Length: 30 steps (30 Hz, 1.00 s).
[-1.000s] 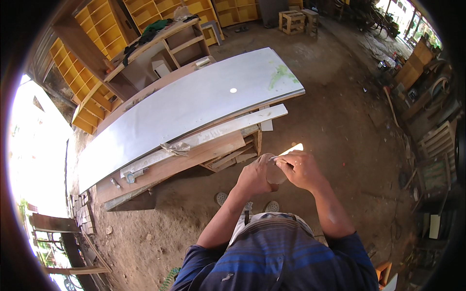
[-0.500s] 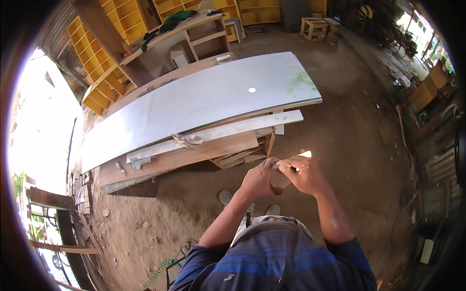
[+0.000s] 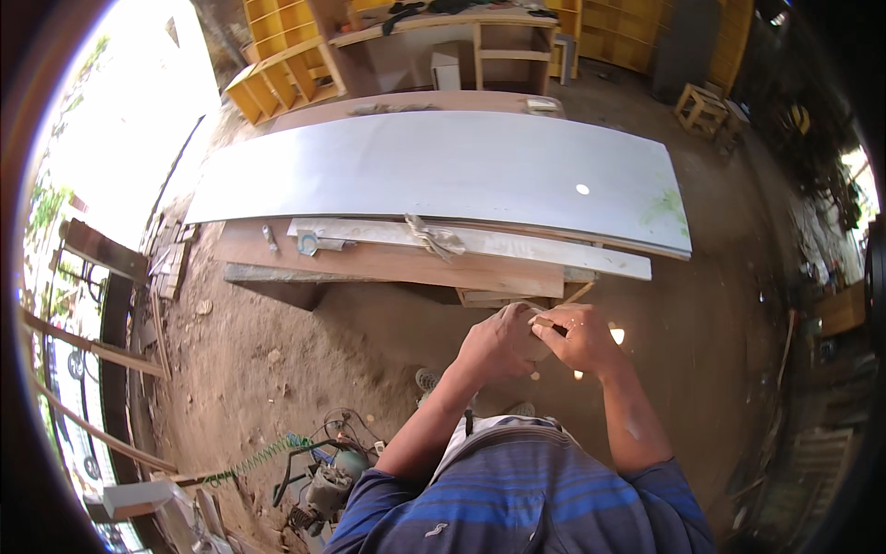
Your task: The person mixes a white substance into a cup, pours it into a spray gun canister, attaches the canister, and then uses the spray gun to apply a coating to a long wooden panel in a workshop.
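Observation:
My left hand and my right hand are close together in front of my waist, near the front edge of the workbench. Curled fingers of the left hand hold a pale tan piece. Fingers and shadow cover much of it, so its kind cannot be made out. At its upper edge the right thumb and forefinger pinch together, with a small light-coloured bit showing between the hands.
Ahead lies a long white panel on the bench, with a narrow white strip and a crumpled cloth at its near side. An air compressor with a green coiled hose stands lower left. Yellow shelving is behind.
The view has turned left, so the bench now lies more level and the compressor shows. Both hands stay together on the tan piece, and the right fingers have shifted slightly.

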Tool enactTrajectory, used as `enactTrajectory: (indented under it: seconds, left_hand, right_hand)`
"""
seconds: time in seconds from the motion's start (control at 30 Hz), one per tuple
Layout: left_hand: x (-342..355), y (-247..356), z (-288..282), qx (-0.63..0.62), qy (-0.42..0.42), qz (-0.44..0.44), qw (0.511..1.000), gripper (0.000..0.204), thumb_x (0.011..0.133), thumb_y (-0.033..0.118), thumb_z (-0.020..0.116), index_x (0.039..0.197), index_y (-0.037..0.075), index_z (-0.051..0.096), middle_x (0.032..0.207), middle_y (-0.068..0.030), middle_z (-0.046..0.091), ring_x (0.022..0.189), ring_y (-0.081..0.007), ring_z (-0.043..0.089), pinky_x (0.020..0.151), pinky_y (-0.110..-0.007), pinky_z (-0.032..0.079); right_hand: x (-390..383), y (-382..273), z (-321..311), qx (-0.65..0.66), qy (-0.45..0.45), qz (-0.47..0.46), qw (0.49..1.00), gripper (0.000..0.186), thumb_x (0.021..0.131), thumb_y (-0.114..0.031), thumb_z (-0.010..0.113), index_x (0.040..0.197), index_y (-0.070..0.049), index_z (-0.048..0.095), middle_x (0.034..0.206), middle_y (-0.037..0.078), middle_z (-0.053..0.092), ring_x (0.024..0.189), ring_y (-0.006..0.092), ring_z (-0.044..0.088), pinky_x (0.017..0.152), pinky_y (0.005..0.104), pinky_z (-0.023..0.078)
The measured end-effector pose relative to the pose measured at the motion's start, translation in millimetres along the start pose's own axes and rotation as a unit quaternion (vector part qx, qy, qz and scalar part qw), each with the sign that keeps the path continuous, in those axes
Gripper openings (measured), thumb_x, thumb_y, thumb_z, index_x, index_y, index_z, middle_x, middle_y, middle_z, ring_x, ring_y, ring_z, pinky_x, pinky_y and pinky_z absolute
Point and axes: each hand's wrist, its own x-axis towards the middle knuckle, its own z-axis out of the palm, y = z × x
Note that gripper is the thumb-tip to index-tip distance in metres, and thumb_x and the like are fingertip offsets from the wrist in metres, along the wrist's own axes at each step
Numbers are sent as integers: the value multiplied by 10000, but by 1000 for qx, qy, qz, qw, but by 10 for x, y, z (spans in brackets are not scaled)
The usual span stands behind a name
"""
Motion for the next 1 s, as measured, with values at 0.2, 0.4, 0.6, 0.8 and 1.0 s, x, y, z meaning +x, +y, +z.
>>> enactTrajectory:
  seconds: [0.2,0.4,0.6,0.8,1.0]
  left_hand:
    - [-115,-506,-555,-14,35,-59,998,972,650,304,916,1491,43,503,1358,-204,687,1251,-384,676,1036,-462,563]
    - [-116,-982,-1186,-21,66,-78,995,959,661,307,904,1492,60,494,1371,-192,675,1260,-375,669,1039,-459,554]
    - [-249,-1494,-1825,-24,97,-110,989,958,660,304,890,1495,61,487,1380,-183,665,1279,-369,658,1049,-460,545]
    - [-405,-1901,-2340,-24,131,-148,980,950,659,306,889,1487,61,492,1381,-183,666,1283,-364,658,1059,-454,541]
    - [-493,-2168,-2642,-23,178,-204,962,937,656,294,895,1477,69,504,1369,-195,678,1283,-369,660,1075,-461,540]
  right_hand:
    - [711,-291,489,-11,-27,-16,999,191,960,-172,758,1066,-25,819,957,163,800,853,368,753,784,411,594]
    - [1416,-585,960,72,-67,-17,995,193,948,-140,763,1091,-22,815,953,167,793,827,364,752,746,410,582]
    - [2099,-957,1428,54,-148,-9,987,183,951,-94,774,1105,-13,830,1013,153,819,846,263,760,765,371,583]
    - [2671,-1240,1926,39,-158,-64,985,187,950,-84,776,1114,-14,831,1021,165,815,844,232,758,761,354,580]
    - [3106,-1406,2341,123,-201,-88,968,171,947,-71,766,1095,-6,821,966,178,803,808,252,755,733,365,569]
